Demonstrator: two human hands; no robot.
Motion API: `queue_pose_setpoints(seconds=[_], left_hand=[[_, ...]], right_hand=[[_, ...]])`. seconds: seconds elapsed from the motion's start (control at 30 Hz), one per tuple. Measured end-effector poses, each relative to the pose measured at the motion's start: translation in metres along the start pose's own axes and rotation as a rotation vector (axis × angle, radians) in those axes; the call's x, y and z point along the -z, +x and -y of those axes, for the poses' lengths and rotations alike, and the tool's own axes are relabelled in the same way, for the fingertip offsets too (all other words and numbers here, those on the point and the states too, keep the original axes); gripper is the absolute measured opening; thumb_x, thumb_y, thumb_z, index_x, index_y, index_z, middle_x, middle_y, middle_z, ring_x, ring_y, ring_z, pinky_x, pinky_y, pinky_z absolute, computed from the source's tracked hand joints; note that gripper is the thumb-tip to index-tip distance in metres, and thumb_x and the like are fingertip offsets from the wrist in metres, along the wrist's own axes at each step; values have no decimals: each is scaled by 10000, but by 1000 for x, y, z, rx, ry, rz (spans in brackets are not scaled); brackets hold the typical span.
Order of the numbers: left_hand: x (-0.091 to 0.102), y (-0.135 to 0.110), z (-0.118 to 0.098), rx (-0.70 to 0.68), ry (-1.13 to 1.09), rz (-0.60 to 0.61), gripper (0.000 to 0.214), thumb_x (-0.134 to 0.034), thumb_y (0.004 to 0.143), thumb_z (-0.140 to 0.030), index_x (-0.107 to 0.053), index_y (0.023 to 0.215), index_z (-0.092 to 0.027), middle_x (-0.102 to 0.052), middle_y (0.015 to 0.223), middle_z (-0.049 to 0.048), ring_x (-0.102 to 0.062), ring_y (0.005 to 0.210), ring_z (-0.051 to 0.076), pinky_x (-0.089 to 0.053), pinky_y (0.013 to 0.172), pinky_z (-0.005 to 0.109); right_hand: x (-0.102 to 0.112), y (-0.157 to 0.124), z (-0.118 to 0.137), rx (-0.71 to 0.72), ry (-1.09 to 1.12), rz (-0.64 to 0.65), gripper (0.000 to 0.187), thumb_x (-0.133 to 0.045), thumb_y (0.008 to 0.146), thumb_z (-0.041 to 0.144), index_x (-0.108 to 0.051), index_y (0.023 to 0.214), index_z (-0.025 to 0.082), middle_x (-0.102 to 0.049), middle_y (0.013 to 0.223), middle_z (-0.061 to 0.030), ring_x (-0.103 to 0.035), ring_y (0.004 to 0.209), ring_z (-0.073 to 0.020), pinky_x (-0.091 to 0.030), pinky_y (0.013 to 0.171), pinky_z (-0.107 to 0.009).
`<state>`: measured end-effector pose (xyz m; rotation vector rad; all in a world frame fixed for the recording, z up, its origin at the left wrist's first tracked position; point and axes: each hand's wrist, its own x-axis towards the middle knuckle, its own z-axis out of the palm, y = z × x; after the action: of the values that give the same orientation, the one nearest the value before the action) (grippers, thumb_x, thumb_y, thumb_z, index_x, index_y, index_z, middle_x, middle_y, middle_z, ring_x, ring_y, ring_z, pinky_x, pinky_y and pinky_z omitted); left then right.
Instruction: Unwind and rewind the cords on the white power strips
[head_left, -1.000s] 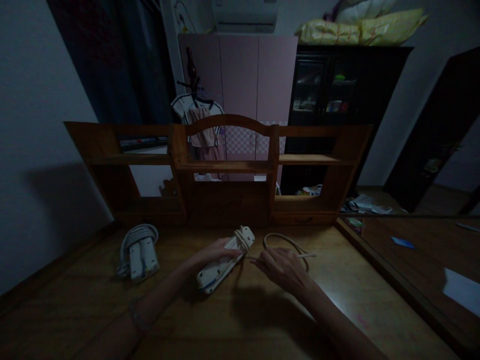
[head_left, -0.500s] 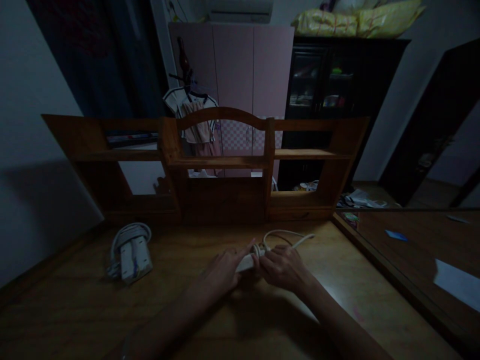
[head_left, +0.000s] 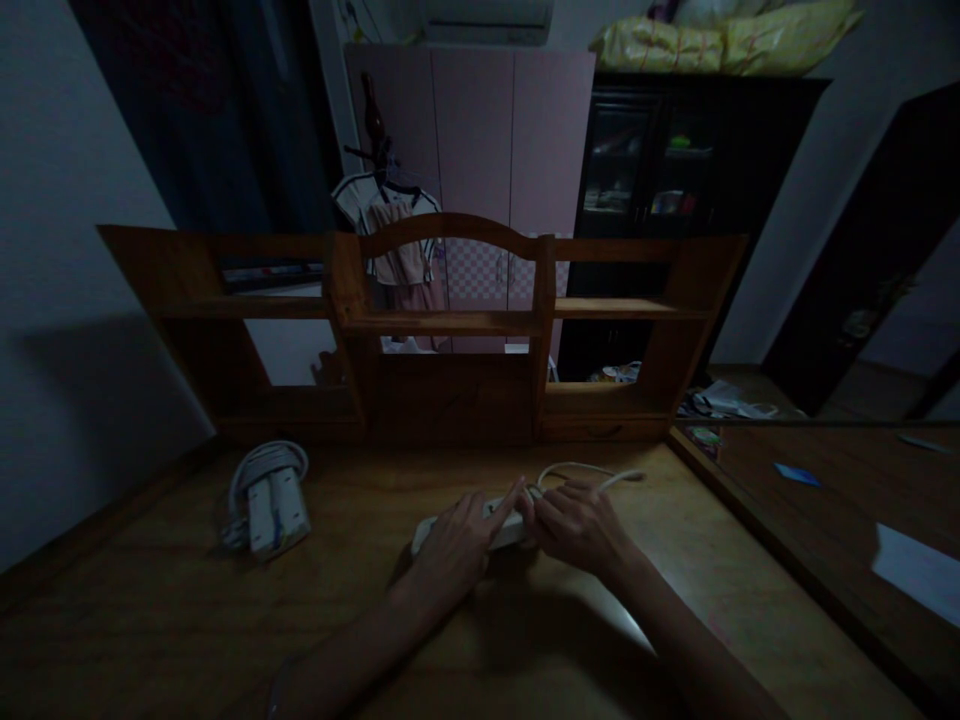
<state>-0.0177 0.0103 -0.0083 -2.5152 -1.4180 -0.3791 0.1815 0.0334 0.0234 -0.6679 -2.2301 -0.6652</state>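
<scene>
Two hands sit close together at the middle of my view, both on one white strip. My left hand (head_left: 457, 540) lies over the strip (head_left: 511, 532), clamped around its body, with the index finger stretched along it toward the other hand. My right hand (head_left: 577, 522) is curled at the strip's right end, fingers closed on the cord (head_left: 576, 466); from here I can't tell exactly what its fingertips pinch. The strip's left end shows past my left knuckles, and I can't tell whether its underside touches the tabletop (head_left: 360, 640). Beyond my right hand the cord makes a loose loop, its free end pointing right.

Well off to the left I have a second strip (head_left: 276, 512), with its own lead (head_left: 274, 456) coiled at the far end. Along the back of the tabletop stands a wooden shelf (head_left: 442, 322). To the right, past a raised edge, a brown surface (head_left: 795, 540) carries a blue card (head_left: 796, 474) and a white sheet (head_left: 919, 572).

Farther out I see hanging clothes (head_left: 394, 245), a pink wardrobe (head_left: 472, 140) and a black cabinet (head_left: 750, 150) topped with yellow bags (head_left: 664, 47).
</scene>
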Motion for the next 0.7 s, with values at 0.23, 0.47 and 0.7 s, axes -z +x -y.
queue_pose_setpoints(seconds=[0.23,0.47,0.7], left_hand=[[5,2,-1,-180,69,-55,602,-472,872,-104,-307,1400,-340,-554,998,67,-554,910,227,-482,770,353],[6,6,-3,-445,50,-191,307,-356,958,-150,-451,1247,-107,-594,1050,135,-577,982,209,-494,852,371],[9,-1,0,-614,55,-312,357,-403,936,-149,-466,1280,-79,-585,1185,152,-538,1140,253,-435,1005,426]], right_hand=[[13,1,-6,-100,96,-4,345,-496,905,165,-548,564,177,-540,517,10,-463,492,-101,-298,578,-280],[12,1,-6,-246,241,188,427,-440,935,238,-579,537,173,-568,520,-21,-479,485,-105,-290,573,-268],[9,1,-20,-464,356,287,590,-380,972,392,-498,445,156,-403,403,24,-343,371,-68,-178,491,-274]])
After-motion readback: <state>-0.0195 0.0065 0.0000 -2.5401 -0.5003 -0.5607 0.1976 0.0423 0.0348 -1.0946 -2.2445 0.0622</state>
